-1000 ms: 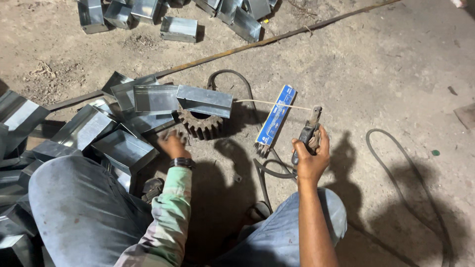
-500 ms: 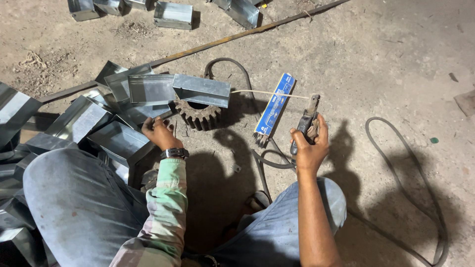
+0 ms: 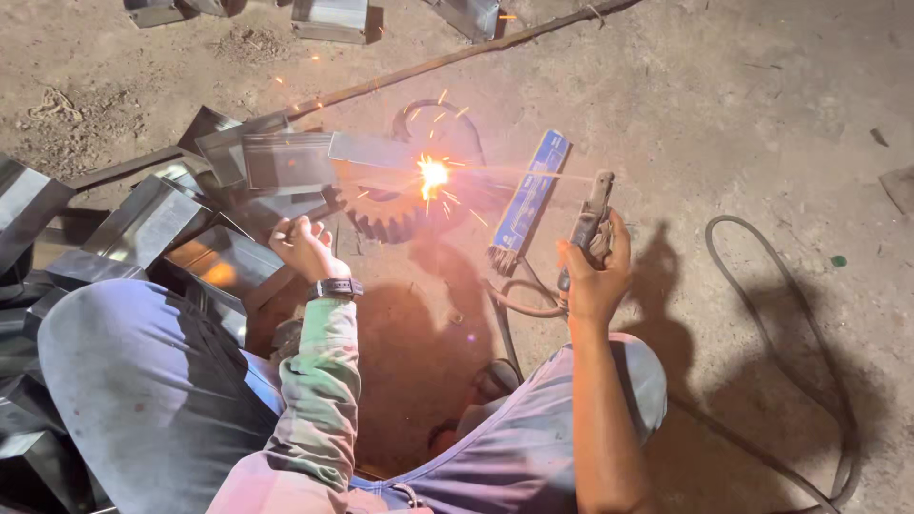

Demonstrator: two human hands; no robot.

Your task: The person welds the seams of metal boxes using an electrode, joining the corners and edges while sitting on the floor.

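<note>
My right hand (image 3: 596, 271) grips a welding electrode holder (image 3: 589, 221). Its thin rod (image 3: 533, 173) runs left to a bright arc with sparks (image 3: 433, 175) at the end of a folded sheet-metal piece (image 3: 314, 160). That piece rests over a large rusty gear (image 3: 386, 214) on the ground. My left hand (image 3: 305, 246), with a dark wristwatch, rests on the metal pieces just left of the gear; whether it grips anything is unclear. A blue packet of electrodes (image 3: 528, 202) lies between the arc and my right hand.
Several folded sheet-metal pieces (image 3: 143, 224) are piled at the left, and more (image 3: 328, 17) lie at the top edge. A long steel bar (image 3: 428, 63) crosses the dirt floor. A welding cable (image 3: 776, 333) loops at the right. My knees fill the lower frame.
An arc has struck at the rod tip, throwing sparks and orange light. My left hand has shifted slightly on the metal pieces. The view has drifted downward.
</note>
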